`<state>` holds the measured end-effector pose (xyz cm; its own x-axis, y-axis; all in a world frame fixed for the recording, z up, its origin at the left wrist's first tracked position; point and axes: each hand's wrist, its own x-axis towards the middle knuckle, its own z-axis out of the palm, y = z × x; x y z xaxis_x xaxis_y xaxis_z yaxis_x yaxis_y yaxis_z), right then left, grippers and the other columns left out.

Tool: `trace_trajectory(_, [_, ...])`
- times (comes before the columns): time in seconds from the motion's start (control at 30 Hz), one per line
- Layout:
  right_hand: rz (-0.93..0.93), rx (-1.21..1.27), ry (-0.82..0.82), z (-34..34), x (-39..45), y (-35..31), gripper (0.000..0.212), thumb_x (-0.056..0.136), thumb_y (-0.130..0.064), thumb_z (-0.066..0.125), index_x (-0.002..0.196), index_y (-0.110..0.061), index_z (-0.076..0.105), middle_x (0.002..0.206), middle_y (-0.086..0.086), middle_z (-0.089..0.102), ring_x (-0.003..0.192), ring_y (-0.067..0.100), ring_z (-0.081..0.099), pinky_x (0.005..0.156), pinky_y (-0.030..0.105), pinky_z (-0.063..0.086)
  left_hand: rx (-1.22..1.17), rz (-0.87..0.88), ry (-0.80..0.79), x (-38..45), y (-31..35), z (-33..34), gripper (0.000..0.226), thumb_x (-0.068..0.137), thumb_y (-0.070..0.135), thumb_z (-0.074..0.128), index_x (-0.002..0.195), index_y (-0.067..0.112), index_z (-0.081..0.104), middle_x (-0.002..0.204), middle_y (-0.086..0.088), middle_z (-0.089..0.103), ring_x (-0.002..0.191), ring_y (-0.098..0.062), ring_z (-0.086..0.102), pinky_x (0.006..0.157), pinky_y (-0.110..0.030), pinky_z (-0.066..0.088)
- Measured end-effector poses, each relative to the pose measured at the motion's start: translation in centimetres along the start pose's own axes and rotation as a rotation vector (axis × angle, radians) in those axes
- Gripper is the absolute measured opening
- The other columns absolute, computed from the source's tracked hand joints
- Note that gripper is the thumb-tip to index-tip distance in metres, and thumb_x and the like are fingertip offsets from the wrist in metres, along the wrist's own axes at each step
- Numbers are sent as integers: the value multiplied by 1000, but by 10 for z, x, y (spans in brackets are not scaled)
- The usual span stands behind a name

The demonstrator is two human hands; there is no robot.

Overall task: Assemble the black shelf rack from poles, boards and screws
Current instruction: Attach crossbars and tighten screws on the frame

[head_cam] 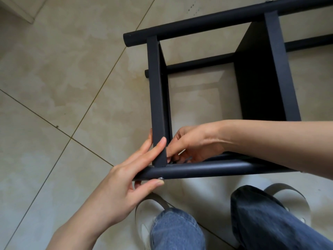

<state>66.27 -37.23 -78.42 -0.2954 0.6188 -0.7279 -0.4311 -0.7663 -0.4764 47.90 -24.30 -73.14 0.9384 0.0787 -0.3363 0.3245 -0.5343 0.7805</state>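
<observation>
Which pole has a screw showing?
The near pole, the one the left hand holds: a silver screw sticks out by the thumb. The other poles show none.

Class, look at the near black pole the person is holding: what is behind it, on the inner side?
Behind the near pole the right hand reaches beside the board. A small pale item shows among its fingers; the pole and hand hide what it does there.
</observation>
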Motion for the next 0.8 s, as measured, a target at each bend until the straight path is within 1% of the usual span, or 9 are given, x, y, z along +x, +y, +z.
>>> trace_trajectory(0.1, [-8, -20, -7, 4, 1, -1, 11, 93, -19, 64, 88, -10, 64, 83, 9, 50, 68, 15, 47, 63, 25, 42, -7, 8, -4, 0, -1, 0, 73, 86, 39, 68, 146, 59, 33, 157, 32, 25, 147, 4, 21, 109, -2, 21])
trace_trajectory(0.23, [-1, 17, -37, -3, -6, -3, 13, 93, -15, 62, 81, -10, 62, 73, 3, 55, 66, 14, 50, 63, 25, 41, -16, 9, -8, 0, -1, 0, 74, 86, 37, 67, 146, 60, 32, 157, 35, 19, 147, 5, 21, 108, -2, 21])
trace_trajectory(0.37, [30, -32, 4, -1, -5, -3, 19, 92, -16, 63, 74, -11, 65, 68, 1, 51, 63, 14, 47, 60, 24, 38, -5, 14, -8, 1, 0, -1, 74, 86, 38, 67, 146, 60, 31, 156, 36, 20, 147, 5, 20, 110, -4, 21])
trace_trajectory(0.4, [33, -42, 8, 1, -3, -3, 17, 93, -17, 63, 76, -11, 65, 69, 2, 50, 63, 13, 47, 60, 24, 39, -4, 16, -8, 1, 0, -1, 73, 86, 39, 67, 146, 60, 31, 156, 35, 21, 148, 4, 20, 110, -4, 21])
trace_trajectory(0.47, [29, -48, -4, 4, -2, -4, 9, 93, -19, 63, 93, -10, 61, 75, 3, 49, 65, 13, 47, 61, 24, 41, -5, 18, -3, 1, 0, 0, 73, 86, 40, 67, 147, 59, 32, 157, 32, 23, 148, 3, 21, 111, -5, 21])
trace_trajectory(0.53, [20, -36, -13, 2, -3, -4, 12, 94, -19, 62, 102, -12, 57, 76, 3, 51, 65, 14, 47, 62, 25, 40, -9, 16, -2, 1, 0, 0, 72, 86, 41, 67, 147, 59, 33, 159, 27, 25, 147, 3, 22, 111, -5, 21])
trace_trajectory(0.63, [27, -35, -20, -4, -6, -5, 9, 93, -16, 63, 88, -9, 65, 70, 0, 55, 64, 14, 49, 61, 25, 37, 0, 11, 2, 0, -1, 0, 73, 85, 37, 68, 146, 60, 33, 159, 22, 27, 146, 6, 21, 106, -1, 23])
trace_trajectory(0.73, [29, -59, 16, -2, -3, -4, 23, 92, -16, 64, 69, -14, 68, 63, -1, 53, 62, 14, 47, 59, 25, 38, 2, 6, 0, 0, -2, 0, 74, 85, 35, 69, 146, 60, 33, 159, 24, 26, 146, 6, 21, 103, 2, 24])
trace_trajectory(0.8, [29, -70, 22, 2, 0, -3, 17, 93, -18, 64, 77, -12, 67, 67, 0, 50, 63, 14, 45, 59, 24, 40, 3, 7, -1, 0, -2, 0, 74, 85, 35, 69, 146, 60, 33, 159, 27, 25, 146, 6, 22, 103, 2, 24])
